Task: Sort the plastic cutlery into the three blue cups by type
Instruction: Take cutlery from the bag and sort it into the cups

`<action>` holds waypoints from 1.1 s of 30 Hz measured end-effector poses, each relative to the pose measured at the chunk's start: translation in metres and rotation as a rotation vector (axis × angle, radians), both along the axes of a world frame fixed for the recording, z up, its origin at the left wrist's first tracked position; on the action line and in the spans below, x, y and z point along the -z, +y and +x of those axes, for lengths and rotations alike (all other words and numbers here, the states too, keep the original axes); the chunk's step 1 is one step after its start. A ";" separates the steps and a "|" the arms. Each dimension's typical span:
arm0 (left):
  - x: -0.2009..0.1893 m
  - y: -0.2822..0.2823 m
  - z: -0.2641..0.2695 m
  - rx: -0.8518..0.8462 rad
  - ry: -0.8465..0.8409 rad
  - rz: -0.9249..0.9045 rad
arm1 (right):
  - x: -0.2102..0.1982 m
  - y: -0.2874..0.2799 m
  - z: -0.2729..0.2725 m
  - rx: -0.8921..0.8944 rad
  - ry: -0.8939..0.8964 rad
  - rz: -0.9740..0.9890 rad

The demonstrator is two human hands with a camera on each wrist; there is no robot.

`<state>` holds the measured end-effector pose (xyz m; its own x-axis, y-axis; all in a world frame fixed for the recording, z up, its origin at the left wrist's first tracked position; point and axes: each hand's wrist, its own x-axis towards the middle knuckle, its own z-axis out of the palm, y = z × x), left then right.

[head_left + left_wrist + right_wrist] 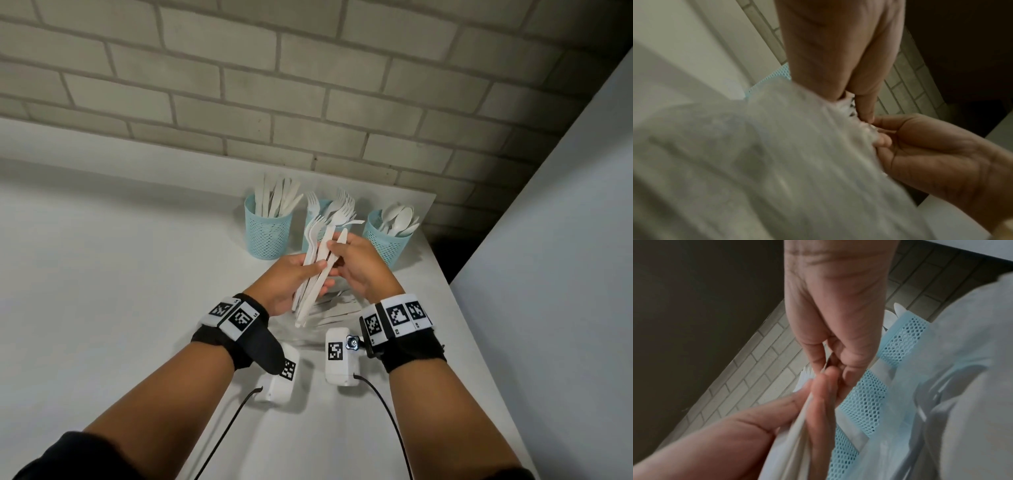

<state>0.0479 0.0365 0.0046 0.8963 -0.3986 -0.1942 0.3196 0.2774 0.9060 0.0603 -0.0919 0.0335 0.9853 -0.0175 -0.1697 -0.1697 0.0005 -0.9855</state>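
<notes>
Three blue mesh cups stand at the table's back: the left cup (pixel 268 230) holds knives, the middle cup (pixel 310 236) holds forks, the right cup (pixel 386 240) holds spoons. My left hand (pixel 294 278) grips a bundle of white forks and knives (pixel 317 270), held upright above the table. My right hand (pixel 352 263) pinches one white knife (pixel 341 237) at the bundle's right side. More white cutlery (pixel 337 310) lies on the table beneath the hands, partly hidden. The right wrist view shows my right fingers (pixel 818 353) on the cutlery next to the mesh cups (pixel 865 402).
A brick wall (pixel 274 85) runs behind the cups. A pale panel (pixel 565 240) rises at the right, past the table's right edge (pixel 442 260). Two white camera units (pixel 339 356) with black cables hang under my wrists. A thin clear plastic bag (pixel 777 162) blurs the wrist views.
</notes>
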 end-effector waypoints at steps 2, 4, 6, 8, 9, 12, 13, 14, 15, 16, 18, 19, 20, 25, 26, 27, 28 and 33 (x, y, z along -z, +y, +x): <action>0.002 -0.001 0.003 -0.034 0.014 -0.002 | 0.001 0.002 0.003 0.025 -0.007 -0.032; 0.003 -0.002 0.006 -0.061 0.022 -0.007 | 0.002 0.004 0.004 0.041 -0.020 -0.061; 0.003 -0.002 0.007 -0.077 0.028 -0.014 | 0.003 0.004 0.005 0.026 -0.039 -0.064; 0.003 -0.003 0.007 -0.092 0.027 -0.014 | 0.004 0.003 0.005 0.005 -0.048 -0.044; 0.003 -0.004 0.007 -0.093 0.026 -0.014 | 0.005 0.002 0.005 0.003 -0.047 -0.033; 0.001 -0.004 0.006 -0.077 0.034 -0.021 | 0.004 0.000 0.007 0.010 -0.023 0.004; 0.001 -0.003 0.006 -0.069 0.041 -0.022 | 0.004 -0.001 0.007 0.010 -0.015 0.022; 0.000 -0.001 0.007 -0.061 0.047 -0.018 | 0.004 -0.001 0.008 0.010 -0.008 0.038; 0.000 0.000 0.007 -0.055 0.049 -0.006 | 0.004 -0.001 0.008 0.009 -0.003 0.049; -0.001 0.001 0.007 -0.051 0.048 0.009 | 0.003 -0.001 0.009 0.008 0.002 0.053; -0.002 0.002 0.007 -0.056 0.043 0.029 | 0.002 0.001 0.010 0.011 0.015 0.060; -0.002 0.003 0.007 -0.064 0.043 0.031 | 0.001 0.002 0.012 0.012 0.025 0.065; -0.003 0.003 0.007 -0.075 0.044 0.031 | 0.000 0.003 0.013 0.005 0.033 0.065; -0.005 0.007 0.010 -0.142 0.006 0.071 | -0.010 0.008 0.021 -0.053 0.043 0.042; -0.005 0.008 0.011 -0.154 -0.001 0.069 | -0.012 0.008 0.024 -0.060 0.053 0.028; -0.005 0.009 0.011 -0.164 -0.007 0.060 | -0.015 0.010 0.028 -0.065 0.062 0.012; -0.005 0.010 0.012 -0.173 -0.011 0.049 | -0.019 0.012 0.030 -0.067 0.068 0.000; -0.006 0.021 0.017 -0.220 -0.011 0.059 | -0.038 0.022 0.038 -0.061 0.069 -0.038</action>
<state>0.0646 0.0579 0.0107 0.9626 -0.1811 -0.2015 0.2475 0.2858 0.9258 0.0981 -0.0696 0.0713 0.9707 0.0347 -0.2376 -0.2358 -0.0489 -0.9706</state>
